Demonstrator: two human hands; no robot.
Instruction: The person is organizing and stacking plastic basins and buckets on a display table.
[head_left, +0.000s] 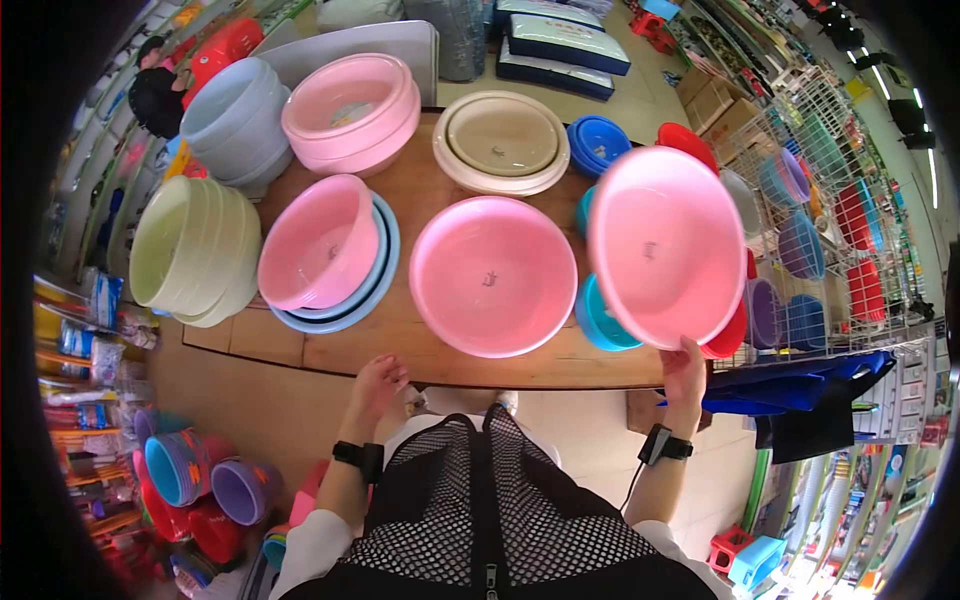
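Observation:
My right hand (684, 370) grips the near rim of a pink basin (665, 225), which is tilted up above the table's right end. Behind that basin, teal basins (606, 318) and red basins (735, 335) are partly hidden. Loosely curled and holding nothing, my left hand (378, 385) is just off the table's front edge. In the middle of the wooden table (360, 355) sits another pink basin (493, 275). To its left, a tilted pink basin (318, 245) rests in blue basins (388, 270).
Light green buckets (195, 250), grey-blue basins (235, 120), stacked pink basins (350, 110), beige basins (502, 140) and small blue basins (598, 142) line the table. A wire rack (800, 220) stands at right. Far left, a person (157, 95) is near the shelves.

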